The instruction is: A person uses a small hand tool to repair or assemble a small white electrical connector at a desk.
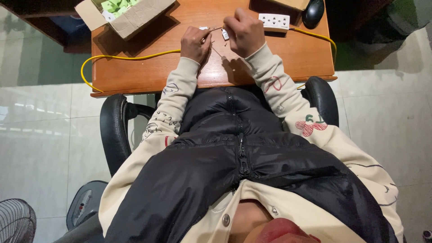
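Two small parts are gripped above the worktop (288, 58): a thin pin in the left hand (196, 44), a white piece (225, 34) in the right hand (244, 32), held close for fitting.

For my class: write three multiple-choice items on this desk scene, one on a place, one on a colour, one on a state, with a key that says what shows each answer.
1. Where does the cardboard box stand?
A. at the desk's far left corner
B. on the floor
C. on the chair

2. What colour is the cable across the wooden desk?
A. red
B. yellow
C. blue

3. How is the small white part held?
A. it lies loose on the desk
B. it lies in the box
C. it is pinched in the right hand, near the left hand

Key: 1 A, the box overhangs the far left corner; 2 B, the cable loops yellow over the desk edge; 3 C, the right hand's fingers close on the part above the desk.
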